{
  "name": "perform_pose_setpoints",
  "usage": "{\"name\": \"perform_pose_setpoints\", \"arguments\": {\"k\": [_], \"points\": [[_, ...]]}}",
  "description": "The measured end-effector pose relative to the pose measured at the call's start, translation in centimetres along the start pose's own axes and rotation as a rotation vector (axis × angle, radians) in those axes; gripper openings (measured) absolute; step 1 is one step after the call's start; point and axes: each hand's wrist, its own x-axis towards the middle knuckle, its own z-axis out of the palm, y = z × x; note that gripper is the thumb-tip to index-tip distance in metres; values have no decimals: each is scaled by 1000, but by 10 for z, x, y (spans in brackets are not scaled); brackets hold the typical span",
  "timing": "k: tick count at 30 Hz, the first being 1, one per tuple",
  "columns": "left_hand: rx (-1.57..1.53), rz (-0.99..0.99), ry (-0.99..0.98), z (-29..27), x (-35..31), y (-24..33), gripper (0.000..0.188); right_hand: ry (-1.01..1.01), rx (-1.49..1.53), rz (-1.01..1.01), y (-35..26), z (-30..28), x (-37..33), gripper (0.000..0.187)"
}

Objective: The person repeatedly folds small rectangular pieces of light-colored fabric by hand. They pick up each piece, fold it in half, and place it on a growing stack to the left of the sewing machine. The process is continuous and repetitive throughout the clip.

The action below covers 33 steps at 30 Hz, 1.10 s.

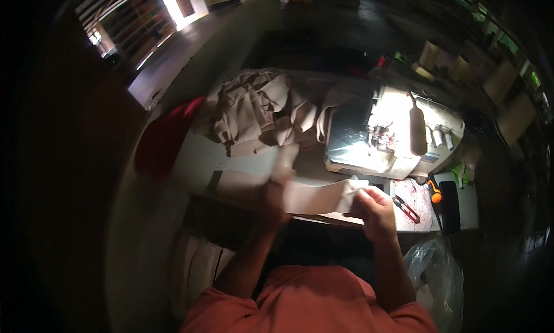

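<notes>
A beige fabric strip (317, 198) stretches along the table's front edge between my two hands. My right hand (376, 213) is closed on the strip's right end, pinching it between thumb and fingers. Smeared by motion, my left hand (277, 199) is at the strip's left part; its grip cannot be made out. More beige cloth lies flat to the left of that hand. Beyond the hands, at the right, stands a lit sewing machine (398, 131). A large heap of beige fabric strips (248, 105) lies on the far left of the table.
Red-handled thread snips (407, 209) lie right of my right hand, near an orange-and-black tool (435, 195) and a dark oblong object (449, 207). Thread cones (429, 55) stand behind the machine. Red cloth (167, 134) hangs at the left; a clear plastic bag (440, 275) hangs at the lower right.
</notes>
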Motion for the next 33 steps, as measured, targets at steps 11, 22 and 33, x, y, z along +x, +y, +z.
{"name": "perform_pose_setpoints", "arguments": {"k": [11, 22, 33], "points": [[-521, -197, -658, 33, 36, 69, 71, -162, -87, -29, -13, -6, -18, 16], [-654, -522, -762, 26, 76, 78, 17, -136, -215, 34, -21, -10, -18, 16], [-597, -554, -771, 22, 86, 81, 15, -212, -213, -32, -32, -5, -15, 28]]}}
